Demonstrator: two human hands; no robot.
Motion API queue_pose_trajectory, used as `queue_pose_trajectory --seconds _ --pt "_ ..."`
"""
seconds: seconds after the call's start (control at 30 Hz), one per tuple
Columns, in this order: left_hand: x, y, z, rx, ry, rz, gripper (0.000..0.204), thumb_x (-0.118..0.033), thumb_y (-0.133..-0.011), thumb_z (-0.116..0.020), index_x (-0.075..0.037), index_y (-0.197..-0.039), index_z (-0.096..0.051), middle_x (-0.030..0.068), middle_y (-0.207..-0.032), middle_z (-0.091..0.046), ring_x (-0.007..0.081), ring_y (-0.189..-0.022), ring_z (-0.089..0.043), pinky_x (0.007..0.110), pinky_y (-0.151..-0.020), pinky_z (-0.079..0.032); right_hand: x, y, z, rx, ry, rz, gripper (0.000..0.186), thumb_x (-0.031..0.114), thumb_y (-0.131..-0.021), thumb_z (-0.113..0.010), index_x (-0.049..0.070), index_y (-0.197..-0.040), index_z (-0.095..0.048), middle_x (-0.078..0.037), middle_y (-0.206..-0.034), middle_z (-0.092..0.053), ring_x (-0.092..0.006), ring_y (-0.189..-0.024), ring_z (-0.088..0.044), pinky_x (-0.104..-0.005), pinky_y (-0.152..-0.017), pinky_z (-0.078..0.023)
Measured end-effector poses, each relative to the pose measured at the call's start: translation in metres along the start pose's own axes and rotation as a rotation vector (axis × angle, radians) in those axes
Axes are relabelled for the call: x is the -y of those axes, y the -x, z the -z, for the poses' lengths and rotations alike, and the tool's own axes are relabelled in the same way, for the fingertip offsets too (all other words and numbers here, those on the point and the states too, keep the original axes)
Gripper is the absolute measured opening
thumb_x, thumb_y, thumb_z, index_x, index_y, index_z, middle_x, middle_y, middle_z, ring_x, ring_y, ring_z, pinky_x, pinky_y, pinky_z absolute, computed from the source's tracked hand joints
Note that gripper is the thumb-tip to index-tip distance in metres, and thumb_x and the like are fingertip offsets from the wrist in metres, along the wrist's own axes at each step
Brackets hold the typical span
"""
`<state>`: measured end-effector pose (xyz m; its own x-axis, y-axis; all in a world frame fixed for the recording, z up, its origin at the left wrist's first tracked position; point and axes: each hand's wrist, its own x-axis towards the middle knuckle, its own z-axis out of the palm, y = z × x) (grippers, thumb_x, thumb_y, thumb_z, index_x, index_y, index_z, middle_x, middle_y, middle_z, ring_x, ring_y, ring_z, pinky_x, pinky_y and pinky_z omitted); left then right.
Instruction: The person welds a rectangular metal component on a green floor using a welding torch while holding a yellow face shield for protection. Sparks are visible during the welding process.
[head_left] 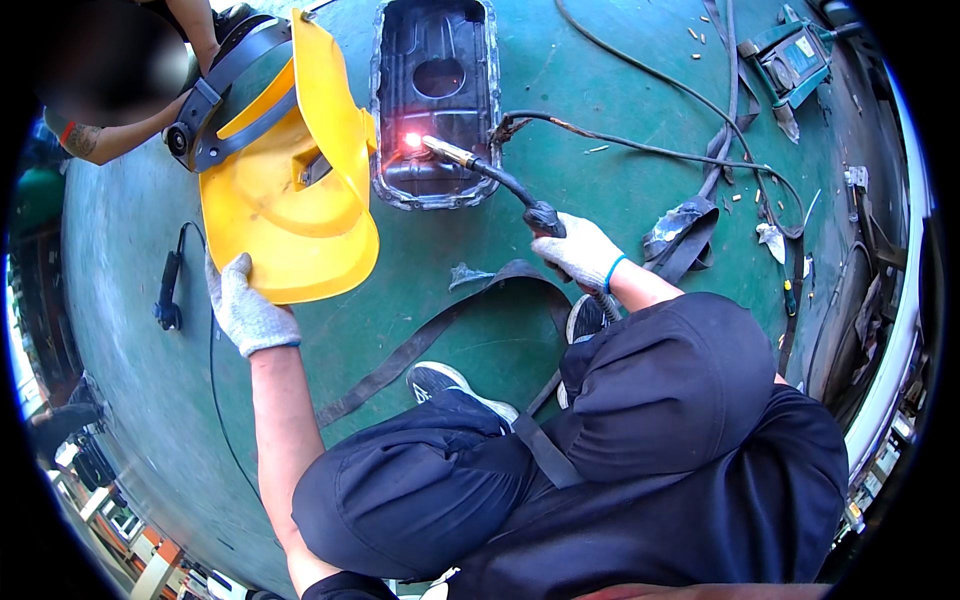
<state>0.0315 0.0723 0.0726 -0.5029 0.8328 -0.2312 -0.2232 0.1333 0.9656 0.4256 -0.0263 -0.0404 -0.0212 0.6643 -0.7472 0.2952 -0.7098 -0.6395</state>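
Observation:
My gloved left hand [247, 305] grips the lower rim of a yellow welding mask [280, 215], held up at the left with its black headband at the top. In my gloved right hand [580, 252] is a welding torch [505, 180], its nozzle pointing up and left. The nozzle tip is at a dark metal oil pan [437, 150] lying on the green floor. A bright red-white glow [412, 140] shows on the pan beside the tip. Near the pan's far end is a round hole [438, 78]. A cable clamp sits at the pan's right edge.
An angle grinder [170, 290] with a cord lies at the left. Cables [680, 155] and a dark strap [430, 330] cross the floor. A green machine [790, 60] stands far right, and a screwdriver [789, 298] lies nearer. Another person's arm [115, 140] reaches in at upper left.

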Motion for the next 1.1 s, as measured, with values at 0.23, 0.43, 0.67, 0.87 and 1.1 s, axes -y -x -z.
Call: queue_pose_trajectory --seconds 0.23,0.43,0.67,0.87,1.1 --pt "0.007 0.007 -0.007 0.048 -0.028 -0.058 0.059 0.003 -0.095 -0.055 -0.002 -0.154 -0.053 0.0187 -0.145 -0.065 0.0334 -0.127 -0.068 0.045 -0.105 -0.06 0.009 0.005 0.0 0.007 0.015 -0.011 0.033 0.03 -0.093 -0.072 0.006 -0.114 -0.067 -0.003 -0.079 -0.064 -0.0128 -0.065 -0.059 -0.0324 -0.061 -0.049" --pt "0.023 0.019 -0.016 0.277 -0.136 -0.164 0.054 0.006 -0.098 -0.055 0.001 -0.152 -0.058 0.0163 -0.151 -0.063 0.0284 -0.135 -0.064 0.04 -0.116 -0.051 0.012 0.007 -0.001 0.004 -0.02 -0.049 0.031 0.028 -0.093 -0.071 0.006 -0.114 -0.066 -0.003 -0.078 -0.063 -0.0129 -0.064 -0.059 -0.0323 -0.06 -0.049" --pt "0.026 0.028 -0.022 0.34 -0.164 -0.165 0.053 0.0 -0.099 -0.057 -0.001 -0.152 -0.059 0.0163 -0.148 -0.066 0.0291 -0.132 -0.066 0.041 -0.114 -0.054 0.02 0.011 -0.003 0.003 -0.031 -0.071 0.026 0.025 -0.092 -0.071 0.006 -0.107 -0.062 -0.004 -0.076 -0.061 -0.0132 -0.061 -0.057 -0.0327 -0.055 -0.047" --pt "0.027 0.026 -0.02 0.312 -0.147 -0.165 0.053 0.0 -0.099 -0.058 -0.001 -0.152 -0.06 0.0163 -0.147 -0.066 0.0293 -0.132 -0.066 0.041 -0.113 -0.055 0.021 0.012 -0.002 -0.005 -0.021 -0.083 0.026 0.026 -0.092 -0.07 0.005 -0.107 -0.063 -0.004 -0.076 -0.062 -0.0135 -0.062 -0.058 -0.0333 -0.056 -0.048" --pt "0.023 0.028 -0.018 0.306 -0.158 -0.166 0.052 -0.001 -0.1 -0.058 -0.002 -0.151 -0.061 0.0161 -0.146 -0.067 0.0291 -0.132 -0.067 0.041 -0.113 -0.055 0.006 0.003 -0.005 -0.022 0.044 -0.029 0.032 0.029 -0.094 -0.071 0.004 -0.112 -0.067 -0.004 -0.08 -0.065 -0.0137 -0.069 -0.061 -0.0333 -0.063 -0.051"
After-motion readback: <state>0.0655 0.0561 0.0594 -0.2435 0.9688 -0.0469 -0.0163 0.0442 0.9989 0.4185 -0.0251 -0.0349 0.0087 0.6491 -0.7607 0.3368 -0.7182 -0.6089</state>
